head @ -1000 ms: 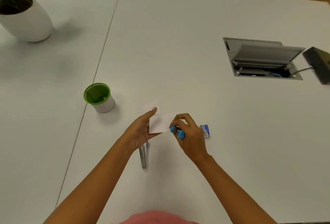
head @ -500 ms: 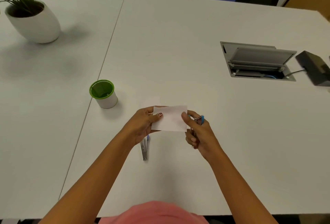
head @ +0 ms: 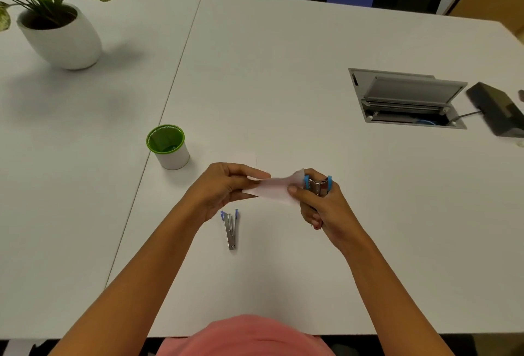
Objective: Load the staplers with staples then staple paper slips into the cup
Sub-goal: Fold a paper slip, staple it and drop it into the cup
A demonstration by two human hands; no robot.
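- Two hands work above the white bench [head: 283, 72], both pinching one paper slip [head: 273, 189] that hangs in the air between them.
- Taking the green-rimmed cup [head: 168, 147] as the landmark: the slip is to the right of the cup and nearer the person, well apart from it.
- The left hand [head: 221, 188] is clamped on the slip's left end, thumb and fingers closed over the edge; it is the hand closer to the cup.
- The right hand [head: 320, 202] grips a small stapler with light blue trim [head: 319, 185], held upright in the fist, and its thumb presses the slip's right end against the stapler's side. That corner of the slip curls upward.
- Whether the slip sits inside the stapler's mouth cannot be told from this angle.
- A second stapler with darker blue tips [head: 231, 228] lies on the bench, to the right of the cup and nearer the person than the slip, under the gap between the two forearms. It is opened out, its two metal arms spread in a narrow V, and neither hand touches it.
- The cup stands upright with a green inside; what lies in it is too dim to make out.
- A faint white paper sheet [head: 243, 157] lies flat on the bench just right of the cup, behind the left hand.
- Far behind the cup, to its left, stands a potted plant [head: 61, 35] in a white pot.
- Far to the cup's right is an open cable hatch [head: 408, 100] set in the bench, with a dark box [head: 499, 109] just beyond it.
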